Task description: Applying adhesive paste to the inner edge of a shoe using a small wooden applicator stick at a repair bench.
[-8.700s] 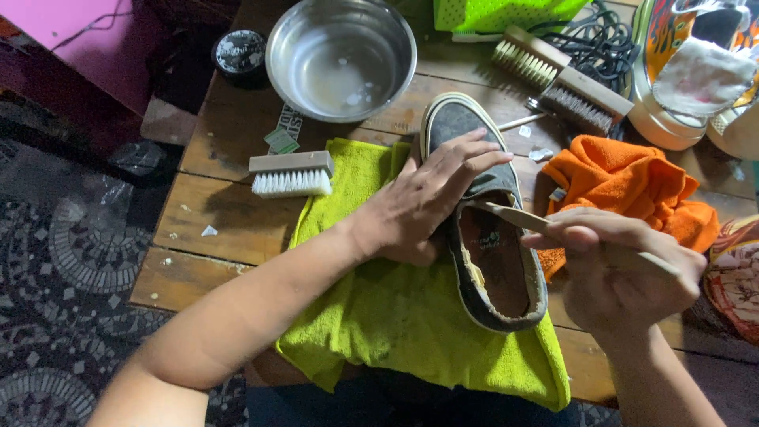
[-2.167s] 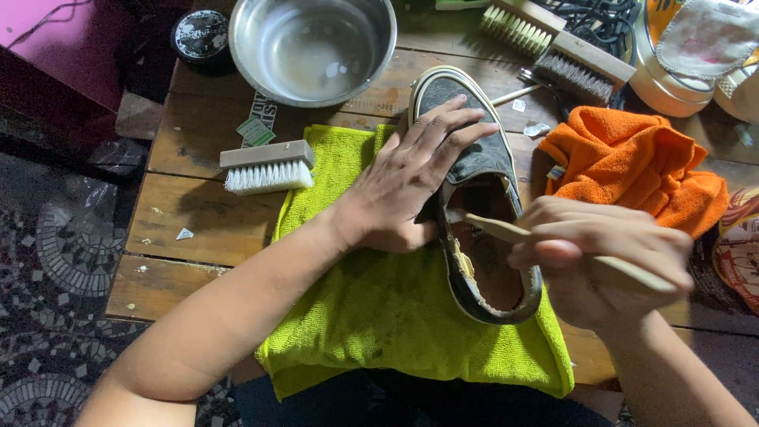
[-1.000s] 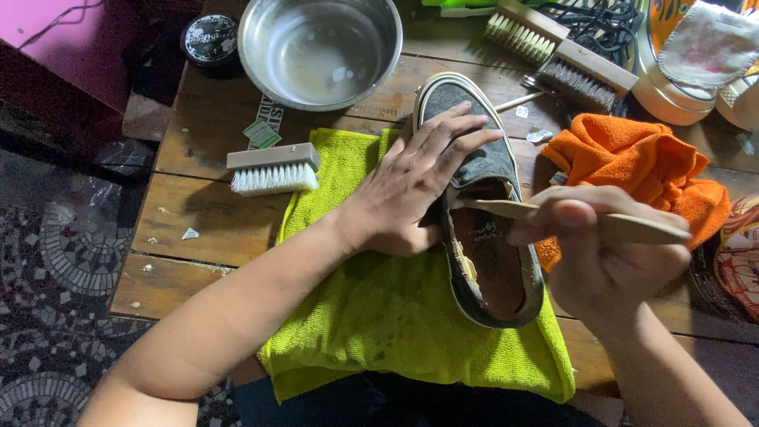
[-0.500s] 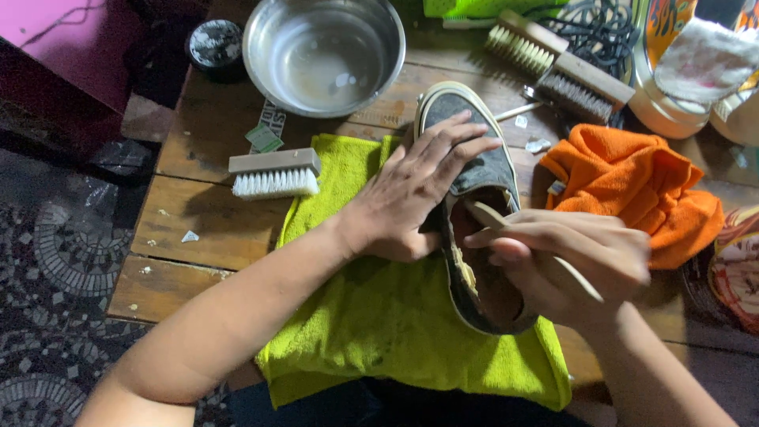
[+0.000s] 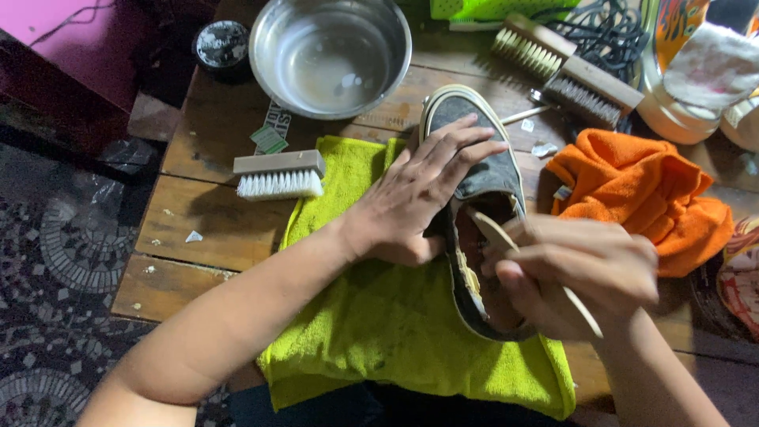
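A worn grey slip-on shoe (image 5: 482,170) lies on a lime-green towel (image 5: 379,332) on a wooden table (image 5: 205,221). My left hand (image 5: 423,194) rests flat over the shoe's upper, fingers spread toward the toe, holding it down. My right hand (image 5: 581,273) hovers over the shoe's opening and grips a thin wooden-handled brush (image 5: 496,233), whose tip points into the inside of the shoe. The heel end of the shoe is hidden under my right hand.
A steel bowl (image 5: 330,55) with a little water stands at the back. A white-bristled brush (image 5: 278,174) lies left of the towel. Two more wooden brushes (image 5: 565,67) and an orange cloth (image 5: 648,194) lie to the right. A small dark tin (image 5: 221,43) sits back left.
My right hand has shifted the thin brush back and forth over the shoe's opening, now angled more steeply into the shoe. My left hand stays on the upper.
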